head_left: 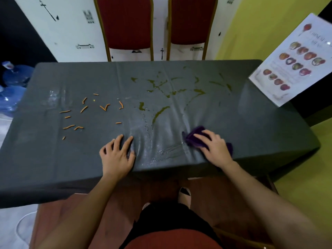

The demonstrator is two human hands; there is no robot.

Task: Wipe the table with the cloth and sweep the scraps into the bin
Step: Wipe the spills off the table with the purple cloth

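A red padded seat point(172, 238) sits closest, with a pale shoe point(184, 194) on the reddish-brown floor beyond it. At the near edge of the table point(53, 168), which is draped in a smooth, dark grey, slightly wrinkled covering, the left hand point(116, 155) lies flat with fingers spread, holding nothing. To its right, the right hand point(213, 148) presses down on the bunched purple cloth point(195, 133), its fingers laid over it rather than clenched round it; soft folds show ahead of the fingertips and by the wrist. Wet streaks and droplets point(161, 151) glisten between the two hands.

Further in, thin orange scraps point(84, 108), short and curved, lie scattered over the left half. Olive-green smears point(161, 110) spread across the middle and far right.

A glossy menu sheet point(291, 63) with rows of round dish photos stands tilted at the far right corner; its heading is too blurred to read. Blue water bottles point(14, 76) sit on the floor at left. Two red chairs point(125, 24) with gold frames stand behind the table.
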